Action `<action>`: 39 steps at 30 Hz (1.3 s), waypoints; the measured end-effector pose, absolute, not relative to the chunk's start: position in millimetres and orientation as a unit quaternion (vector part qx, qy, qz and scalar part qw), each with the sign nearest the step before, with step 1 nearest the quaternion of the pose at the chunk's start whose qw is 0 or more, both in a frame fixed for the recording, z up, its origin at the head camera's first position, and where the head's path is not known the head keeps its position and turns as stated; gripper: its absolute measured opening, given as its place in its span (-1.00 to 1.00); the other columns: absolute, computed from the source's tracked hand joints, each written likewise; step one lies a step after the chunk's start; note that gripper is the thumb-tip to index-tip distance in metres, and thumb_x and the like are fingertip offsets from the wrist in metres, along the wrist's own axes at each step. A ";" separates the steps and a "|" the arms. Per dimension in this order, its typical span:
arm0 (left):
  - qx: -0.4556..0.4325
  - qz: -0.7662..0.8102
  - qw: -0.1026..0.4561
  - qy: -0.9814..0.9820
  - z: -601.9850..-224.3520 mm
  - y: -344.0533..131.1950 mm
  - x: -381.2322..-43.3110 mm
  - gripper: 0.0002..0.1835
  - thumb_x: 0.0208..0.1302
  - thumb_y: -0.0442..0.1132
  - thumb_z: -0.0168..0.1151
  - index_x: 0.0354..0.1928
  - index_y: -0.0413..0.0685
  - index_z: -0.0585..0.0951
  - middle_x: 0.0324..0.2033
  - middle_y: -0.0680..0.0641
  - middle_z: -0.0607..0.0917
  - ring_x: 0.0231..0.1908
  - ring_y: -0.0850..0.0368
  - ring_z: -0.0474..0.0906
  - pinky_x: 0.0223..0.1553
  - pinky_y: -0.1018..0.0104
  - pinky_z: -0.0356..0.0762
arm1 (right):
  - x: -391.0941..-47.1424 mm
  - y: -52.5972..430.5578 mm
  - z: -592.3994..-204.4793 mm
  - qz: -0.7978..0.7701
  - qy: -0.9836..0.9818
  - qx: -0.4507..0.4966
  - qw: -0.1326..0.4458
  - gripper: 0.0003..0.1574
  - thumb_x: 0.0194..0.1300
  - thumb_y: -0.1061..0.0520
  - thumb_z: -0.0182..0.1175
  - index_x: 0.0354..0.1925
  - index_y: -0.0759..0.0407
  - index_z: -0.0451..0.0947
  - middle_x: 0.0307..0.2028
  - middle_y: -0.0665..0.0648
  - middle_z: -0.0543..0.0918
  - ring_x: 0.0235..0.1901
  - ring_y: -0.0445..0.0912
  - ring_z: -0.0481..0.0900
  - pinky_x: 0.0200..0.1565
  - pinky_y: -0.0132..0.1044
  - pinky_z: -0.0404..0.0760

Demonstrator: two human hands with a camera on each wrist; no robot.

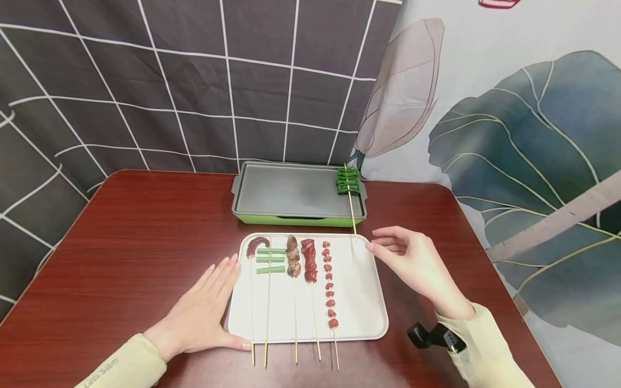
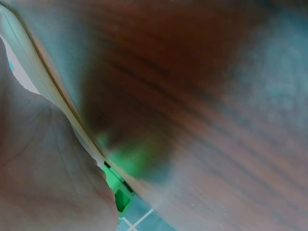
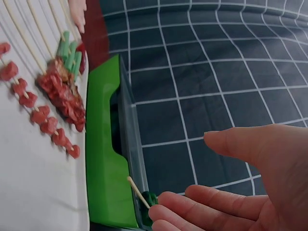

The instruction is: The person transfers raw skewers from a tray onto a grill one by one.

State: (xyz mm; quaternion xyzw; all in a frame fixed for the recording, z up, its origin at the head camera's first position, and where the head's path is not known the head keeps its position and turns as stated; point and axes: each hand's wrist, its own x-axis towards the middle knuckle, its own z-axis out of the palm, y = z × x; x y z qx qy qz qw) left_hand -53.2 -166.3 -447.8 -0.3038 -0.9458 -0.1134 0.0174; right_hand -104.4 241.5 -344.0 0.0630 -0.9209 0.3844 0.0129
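Note:
My left hand [image 1: 204, 307] lies with straight fingers along the left edge of a white tray [image 1: 359, 302], its thumb at the front rim by the sticks. Five skewers rest on the tray: a dark red curled tentacle [image 1: 257, 246], green bean-like pieces [image 1: 270, 260], brownish chunks [image 1: 293, 256], folded red meat [image 1: 309, 261] and small red meat cubes [image 1: 330, 293]. A green pepper skewer [image 1: 347, 182] lies on the right end of a grey grill plate [image 1: 286, 188], its stick jutting over the tray. Right beside that stick's end, my right hand [image 1: 419, 264] has thumb and fingers apart, holding nothing.
The plate sits in a green grill base [image 3: 103, 144] behind the tray, against a dark checked cloth [image 1: 194, 81]. A leaf-patterned cloth [image 1: 524, 134] hangs at the right. Reddish-brown tabletop [image 1: 121, 242] spreads left of the grill.

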 end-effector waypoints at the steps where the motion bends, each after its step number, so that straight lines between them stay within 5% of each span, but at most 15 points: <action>1: -0.305 -0.114 0.018 -0.945 -448.0 -166.4 -53.5 0.54 -0.15 0.78 0.05 0.49 -0.50 0.14 0.52 -0.40 0.07 0.51 -0.25 0.02 0.53 0.01 -0.13 | -102.5 240.9 -344.3 0.389 -0.919 0.065 0.011 -0.53 0.27 -0.09 0.45 0.04 0.13 0.69 -0.14 0.06 0.78 -0.21 -0.14 0.76 -0.18 -0.33 0.73; 21: -0.300 -0.113 0.013 -0.947 -449.0 -166.0 -54.2 0.54 -0.16 0.78 0.05 0.51 -0.48 0.12 0.53 -0.39 0.06 0.51 -0.24 0.00 0.52 0.00 -0.10 | -68.2 231.7 -366.3 0.432 -0.897 0.080 -0.050 -0.44 0.10 -0.05 0.58 -0.03 0.23 0.71 -0.12 0.13 0.76 -0.16 0.00 0.76 -0.12 -0.24 0.75; 32: -0.301 -0.113 0.017 -0.947 -448.7 -165.3 -54.7 0.54 -0.16 0.78 0.05 0.50 -0.49 0.13 0.52 -0.39 0.09 0.51 -0.23 0.02 0.52 0.00 -0.09 | -50.3 217.9 -394.4 0.444 -0.886 0.098 -0.093 -0.41 0.04 -0.05 0.61 -0.05 0.24 0.69 -0.23 0.03 0.75 -0.25 -0.10 0.72 -0.15 -0.25 0.74; 39: -0.299 -0.113 0.013 -0.947 -448.2 -165.3 -54.2 0.54 -0.16 0.78 0.05 0.51 -0.47 0.12 0.53 -0.38 0.08 0.51 -0.23 0.02 0.53 0.02 -0.12 | -42.3 211.2 -407.5 0.410 -0.898 0.130 -0.087 -0.62 0.01 -0.14 0.61 -0.42 0.02 0.65 -0.53 -0.15 0.64 -0.52 -0.27 0.62 -0.41 -0.36 0.66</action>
